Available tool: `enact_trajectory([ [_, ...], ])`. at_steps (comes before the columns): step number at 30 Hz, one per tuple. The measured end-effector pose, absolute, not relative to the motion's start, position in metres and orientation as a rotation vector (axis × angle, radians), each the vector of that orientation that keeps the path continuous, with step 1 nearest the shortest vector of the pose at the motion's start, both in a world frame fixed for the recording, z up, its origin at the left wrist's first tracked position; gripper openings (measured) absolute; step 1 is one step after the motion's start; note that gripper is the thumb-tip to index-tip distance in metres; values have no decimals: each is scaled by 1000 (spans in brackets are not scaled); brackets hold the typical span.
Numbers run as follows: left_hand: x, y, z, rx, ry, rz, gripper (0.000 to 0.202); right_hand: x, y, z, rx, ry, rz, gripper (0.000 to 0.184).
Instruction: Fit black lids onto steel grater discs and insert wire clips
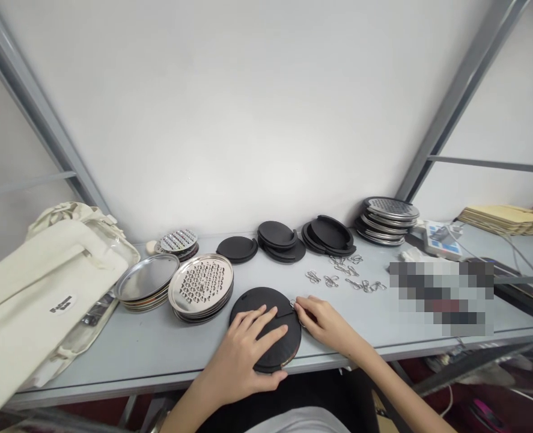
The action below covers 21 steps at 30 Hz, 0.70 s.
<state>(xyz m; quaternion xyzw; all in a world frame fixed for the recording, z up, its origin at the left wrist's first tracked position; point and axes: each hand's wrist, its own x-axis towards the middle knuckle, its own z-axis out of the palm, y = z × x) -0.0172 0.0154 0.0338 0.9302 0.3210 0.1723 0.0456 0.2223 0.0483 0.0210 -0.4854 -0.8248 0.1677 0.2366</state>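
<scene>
A round black disc (266, 297) lies near the table's front edge. My left hand (248, 346) rests over it with fingers spread, thumb near the front rim. At the disc's right edge, my right hand (322, 322) pinches a small metal wire clip (292, 304); the fingertips partly hide it. Several loose wire clips (331, 281) are scattered beyond my right hand. Left of the disc stands a stack topped by a round metal grater plate (201, 284), beside a stack of plain metal discs (146, 276).
Black round holders (277, 234) sit along the wall, with a stack of grater plates in black holders (390, 210) farther right. A cream cloth bag (45, 294) covers the left end. Yellowish flat packets (505, 218) lie at the right, and metal posts (469, 78) frame the table.
</scene>
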Motion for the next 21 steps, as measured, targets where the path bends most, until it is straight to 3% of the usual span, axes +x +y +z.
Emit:
enact_trajectory([
  [21, -18, 15, 35, 2842, 991, 524, 71, 221, 48, 24, -1308, -2257, 469, 30],
])
